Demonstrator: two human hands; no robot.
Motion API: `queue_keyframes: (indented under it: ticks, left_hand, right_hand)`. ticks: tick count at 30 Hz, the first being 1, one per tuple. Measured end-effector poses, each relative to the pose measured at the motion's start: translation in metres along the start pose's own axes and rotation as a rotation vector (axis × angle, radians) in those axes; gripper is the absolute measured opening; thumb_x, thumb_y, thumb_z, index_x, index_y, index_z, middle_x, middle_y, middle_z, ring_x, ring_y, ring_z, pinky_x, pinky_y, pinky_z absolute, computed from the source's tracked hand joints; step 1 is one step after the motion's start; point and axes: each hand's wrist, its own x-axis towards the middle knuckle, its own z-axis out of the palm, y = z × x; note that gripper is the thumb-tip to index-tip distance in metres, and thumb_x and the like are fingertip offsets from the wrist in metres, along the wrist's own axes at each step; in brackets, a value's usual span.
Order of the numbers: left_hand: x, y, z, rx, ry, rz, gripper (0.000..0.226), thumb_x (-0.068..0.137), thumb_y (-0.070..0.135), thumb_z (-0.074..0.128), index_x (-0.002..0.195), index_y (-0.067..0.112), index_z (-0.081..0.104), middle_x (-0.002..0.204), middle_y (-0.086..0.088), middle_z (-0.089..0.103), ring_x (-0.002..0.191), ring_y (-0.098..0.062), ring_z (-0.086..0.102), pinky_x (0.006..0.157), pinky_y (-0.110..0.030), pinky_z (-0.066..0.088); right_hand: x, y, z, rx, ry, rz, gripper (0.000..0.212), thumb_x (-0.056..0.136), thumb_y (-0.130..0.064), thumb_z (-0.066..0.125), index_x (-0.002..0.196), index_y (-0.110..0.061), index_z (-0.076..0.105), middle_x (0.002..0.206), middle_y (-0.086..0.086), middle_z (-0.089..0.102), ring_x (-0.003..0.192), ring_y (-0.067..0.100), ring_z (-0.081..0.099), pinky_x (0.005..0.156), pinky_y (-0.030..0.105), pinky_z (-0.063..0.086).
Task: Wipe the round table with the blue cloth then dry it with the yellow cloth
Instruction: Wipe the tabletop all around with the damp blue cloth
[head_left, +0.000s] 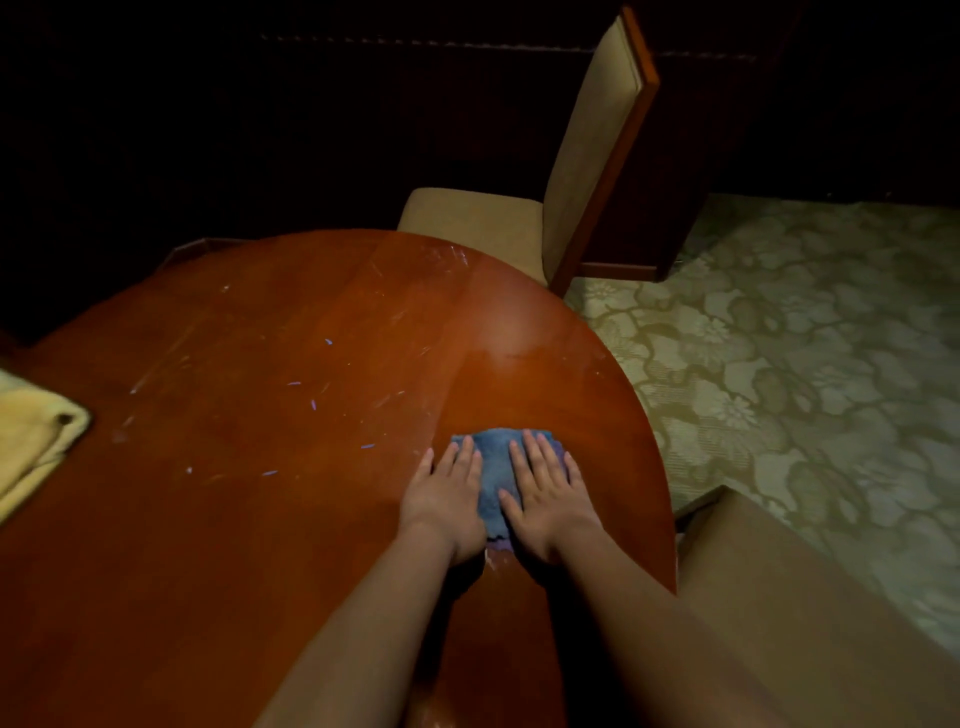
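Both hands, left hand (448, 499) and right hand (546, 493), press flat, fingers spread, on the blue cloth (491, 467) atop the round table (260, 519).

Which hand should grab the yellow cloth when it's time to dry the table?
Probably the left hand. The yellow cloth lies at the table's left edge, on that hand's side. The right hand would have to cross over.

No text, label, brand, number or sign can be read anywhere — not on the table (249, 364), the blue cloth (493, 467), the yellow cloth (36, 431) or the chair (592, 156).
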Motion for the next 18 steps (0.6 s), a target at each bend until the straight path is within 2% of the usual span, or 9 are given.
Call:
queue_keyframes:
  ticks: [5,9,10,11,13,14,15,17,18]
  left_hand:
    - [-0.058,0.004,0.044,-0.011,0.037,0.000,0.073,0.097,0.039,0.028,0.150,0.007,-0.012,0.158,-0.009,-0.018,0.146,-0.021,-0.015,0.118,-0.040,-0.006]
    - [-0.099,0.007,0.072,-0.003,0.055,-0.011,0.073,0.097,0.037,0.029,0.151,0.006,-0.010,0.158,-0.009,-0.017,0.146,-0.021,-0.014,0.117,-0.039,-0.007]
    - [-0.109,0.008,0.078,-0.005,0.055,-0.013,0.073,0.097,0.037,0.029,0.151,0.006,-0.010,0.158,-0.009,-0.017,0.146,-0.021,-0.014,0.117,-0.039,-0.006]
    - [-0.118,0.009,0.083,-0.006,0.052,-0.013,0.073,0.097,0.037,0.029,0.151,0.006,-0.010,0.158,-0.009,-0.016,0.146,-0.021,-0.014,0.117,-0.038,-0.006]
    - [-0.133,0.011,0.092,-0.004,0.048,-0.012,0.073,0.097,0.037,0.029,0.151,0.006,-0.011,0.158,-0.009,-0.016,0.146,-0.021,-0.014,0.117,-0.038,-0.007]
    - [-0.140,0.012,0.096,-0.003,0.046,-0.013,0.074,0.097,0.037,0.029,0.151,0.006,-0.011,0.158,-0.010,-0.017,0.146,-0.021,-0.014,0.117,-0.038,-0.007]
    - [-0.146,0.013,0.100,-0.005,0.042,-0.011,0.074,0.097,0.037,0.030,0.151,0.006,-0.011,0.158,-0.010,-0.017,0.146,-0.021,-0.014,0.117,-0.038,-0.007]
    - [-0.158,0.016,0.106,-0.010,0.035,-0.007,0.075,0.097,0.038,0.031,0.151,0.007,-0.011,0.158,-0.009,-0.018,0.146,-0.021,-0.014,0.117,-0.038,-0.007]
    - [-0.162,0.017,0.108,-0.009,0.034,-0.006,0.075,0.097,0.039,0.031,0.150,0.007,-0.011,0.158,-0.009,-0.018,0.146,-0.021,-0.014,0.117,-0.038,-0.007]
  right_hand:
    - [-0.055,-0.032,0.032,0.013,0.028,-0.025,0.083,0.060,-0.058,-0.026,0.131,-0.016,-0.032,0.139,-0.002,-0.039,0.128,0.009,-0.036,0.107,0.036,-0.022]
    - [-0.090,-0.055,0.053,0.023,0.038,-0.028,0.092,0.060,-0.057,-0.022,0.140,-0.011,-0.023,0.142,0.001,-0.034,0.130,0.014,-0.033,0.103,0.033,-0.026]
    - [-0.099,-0.058,0.058,0.018,0.073,-0.026,0.093,0.066,-0.057,-0.016,0.146,-0.010,-0.011,0.149,0.004,-0.023,0.136,0.017,-0.023,0.103,0.032,-0.025]
    - [-0.107,-0.063,0.063,-0.004,0.075,-0.021,0.090,0.075,-0.056,-0.004,0.149,-0.008,0.014,0.156,0.008,0.001,0.143,0.022,0.000,0.106,0.032,-0.018]
    - [-0.122,-0.072,0.071,0.039,0.055,0.013,0.072,0.090,-0.051,0.015,0.129,-0.009,0.059,0.141,0.009,0.047,0.127,0.022,0.049,0.109,0.034,0.003]
    - [-0.130,-0.076,0.072,0.020,0.047,0.010,0.075,0.094,-0.052,0.007,0.129,-0.009,0.058,0.142,0.008,0.044,0.127,0.020,0.049,0.110,0.035,0.007]
    - [-0.137,-0.079,0.073,0.027,0.020,0.002,0.089,0.089,-0.057,-0.011,0.142,-0.007,0.041,0.151,0.007,0.024,0.138,0.018,0.031,0.112,0.034,0.002]
    - [-0.147,-0.078,0.085,0.049,0.068,-0.046,0.112,0.053,-0.069,-0.044,0.144,-0.010,-0.015,0.147,0.002,-0.025,0.137,0.015,-0.022,0.108,0.033,-0.019]
    - [-0.152,-0.079,0.089,0.053,0.056,-0.047,0.116,0.038,-0.068,-0.051,0.136,-0.012,-0.026,0.142,0.000,-0.035,0.131,0.014,-0.033,0.105,0.033,-0.024]
